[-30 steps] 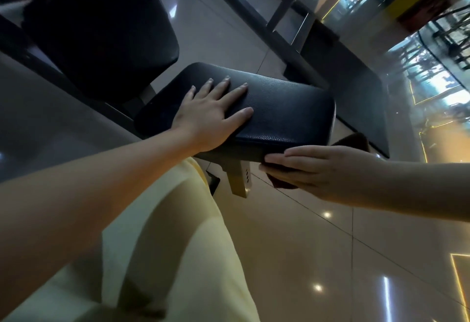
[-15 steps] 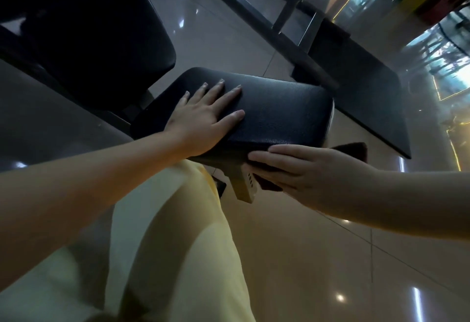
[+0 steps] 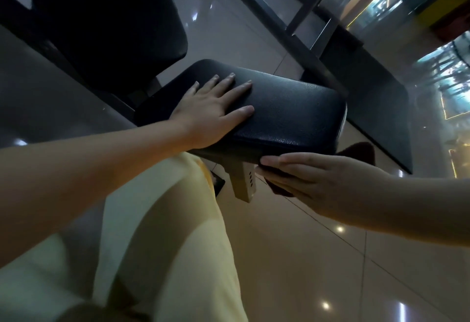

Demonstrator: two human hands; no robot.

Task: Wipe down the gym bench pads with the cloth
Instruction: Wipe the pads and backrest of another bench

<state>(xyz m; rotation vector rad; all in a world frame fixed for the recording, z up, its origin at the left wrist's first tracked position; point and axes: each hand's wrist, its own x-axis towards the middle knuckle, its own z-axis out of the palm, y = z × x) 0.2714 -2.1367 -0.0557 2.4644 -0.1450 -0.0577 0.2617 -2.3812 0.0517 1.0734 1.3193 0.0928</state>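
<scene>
Two bare hands at one seat pad (image 3: 284, 115). Pad: black, rounded corners, fine pebbled vinyl skin, thick padded edge, slight sheen along the near rim. Mounted on a pale metal bracket (image 3: 244, 181) with a row of small slots; set above a glossy tiled floor (image 3: 318, 258), centre of view. Second pad, the back pad (image 3: 106, 24), black and larger, up and to the left, just beside the seat pad.

Left hand (image 3: 211, 115): flat, palm down, fingers spread and straight, resting on the left part of the seat pad top; nothing gripped.

Right hand (image 3: 312, 181): fingers extended and together, pressing a dark brown cloth (image 3: 361, 152) against the near underside edge of the seat pad. Cloth mostly hidden behind the hand; one fuzzy corner visible past the knuckles, another bit below the fingers. Thumb hidden, so full closure around the cloth cannot be told.

Pale yellow trouser leg (image 3: 157, 232) below the left forearm.

No legible brand, label or writing anywhere on pads, bracket or cloth.
</scene>
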